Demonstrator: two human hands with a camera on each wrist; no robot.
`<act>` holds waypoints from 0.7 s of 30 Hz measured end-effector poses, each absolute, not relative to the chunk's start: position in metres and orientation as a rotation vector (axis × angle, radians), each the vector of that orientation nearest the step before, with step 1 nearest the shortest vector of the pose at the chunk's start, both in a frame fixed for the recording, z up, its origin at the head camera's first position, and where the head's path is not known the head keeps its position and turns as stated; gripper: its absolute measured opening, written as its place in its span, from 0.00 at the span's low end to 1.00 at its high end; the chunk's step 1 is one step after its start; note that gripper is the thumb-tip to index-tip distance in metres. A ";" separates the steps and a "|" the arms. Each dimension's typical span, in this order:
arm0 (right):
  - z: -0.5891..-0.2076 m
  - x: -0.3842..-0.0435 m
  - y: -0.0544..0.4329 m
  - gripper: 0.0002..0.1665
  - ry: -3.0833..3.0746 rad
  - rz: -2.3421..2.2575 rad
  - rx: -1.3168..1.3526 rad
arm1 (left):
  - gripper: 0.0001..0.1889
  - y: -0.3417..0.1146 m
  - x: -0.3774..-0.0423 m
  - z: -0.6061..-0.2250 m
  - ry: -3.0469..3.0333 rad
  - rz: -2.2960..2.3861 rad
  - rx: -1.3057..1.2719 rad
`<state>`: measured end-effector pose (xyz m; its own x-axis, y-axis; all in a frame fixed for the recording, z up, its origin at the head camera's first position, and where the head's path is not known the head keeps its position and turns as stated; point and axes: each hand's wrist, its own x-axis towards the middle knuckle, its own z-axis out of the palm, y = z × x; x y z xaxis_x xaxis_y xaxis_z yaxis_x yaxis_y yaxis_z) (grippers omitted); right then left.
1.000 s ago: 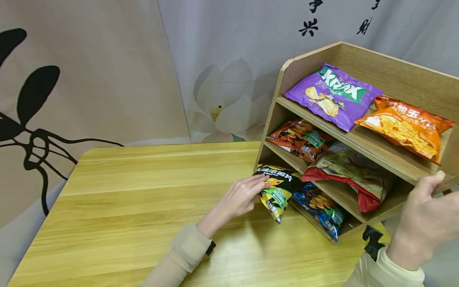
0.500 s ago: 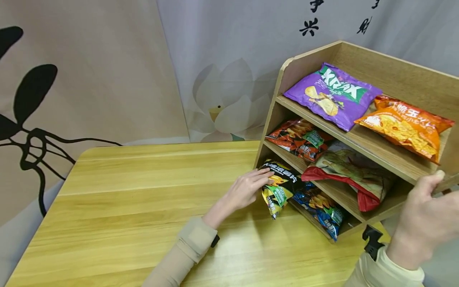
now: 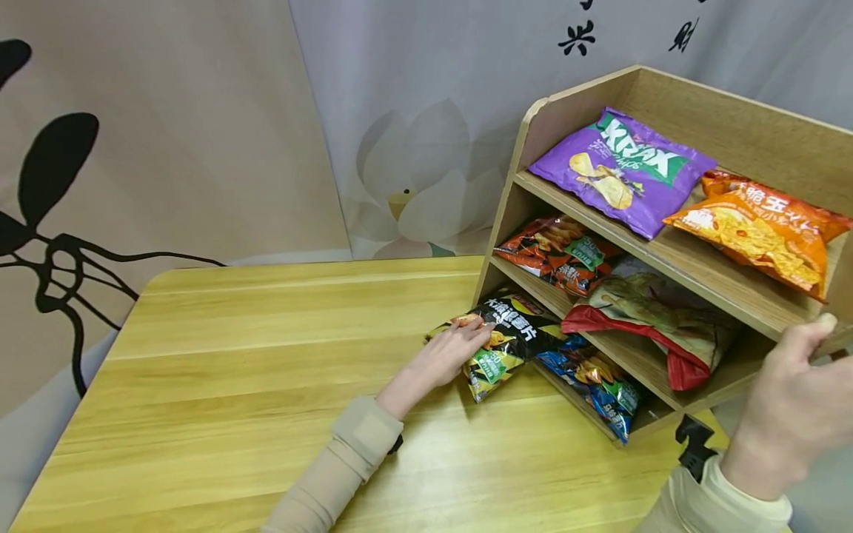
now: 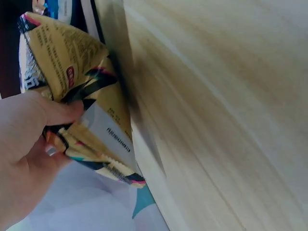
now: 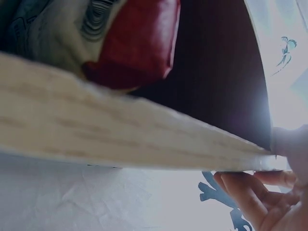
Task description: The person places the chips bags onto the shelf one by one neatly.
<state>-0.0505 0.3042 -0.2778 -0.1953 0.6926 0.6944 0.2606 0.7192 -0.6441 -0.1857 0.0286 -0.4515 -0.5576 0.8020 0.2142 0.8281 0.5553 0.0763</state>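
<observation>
My left hand [image 3: 448,357] pinches a black-and-yellow bag of potato chips [image 3: 513,329] between thumb and fingers, at the left front of the wooden shelf [image 3: 740,122]. The bag's right end still lies at the bottom compartment's opening. In the left wrist view the gold back of this chip bag [image 4: 57,53] shows, with the thumb pressed into it. At the shelf's right side, my right hand [image 3: 793,414] grips the side panel; in the right wrist view the thumb is on one side of the wood and the fingers [image 5: 245,192] on the other.
A purple chip bag [image 3: 623,174] and an orange bag [image 3: 760,233] lie on the top level. The middle level holds a red chip bag [image 3: 563,252] and a red-edged bag [image 3: 656,314]. A blue chip bag [image 3: 593,377] sits at the bottom. The wooden table [image 3: 266,370] extends left.
The black-and-yellow chip bag has come further out of the bottom compartment to the left and turned flatter, held in my left hand. My right hand has stayed at the shelf.
</observation>
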 end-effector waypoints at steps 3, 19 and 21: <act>-0.278 -0.050 0.306 0.29 -1.772 0.456 -0.743 | 0.36 0.028 -0.188 -0.452 -2.682 -0.401 -1.379; -0.279 -0.049 0.307 0.31 -1.785 0.460 -0.745 | 0.30 0.054 -0.195 -0.454 -2.798 -0.264 -1.352; -0.280 -0.050 0.307 0.31 -1.784 0.461 -0.740 | 0.30 0.056 -0.189 -0.456 -2.827 -0.147 -1.334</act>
<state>-0.0496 0.3071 -0.2796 -0.2088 0.6822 0.7008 0.2570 0.7296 -0.6337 -0.1891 0.0560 -0.4558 -0.6365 0.7696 0.0508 0.7707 0.6322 0.0795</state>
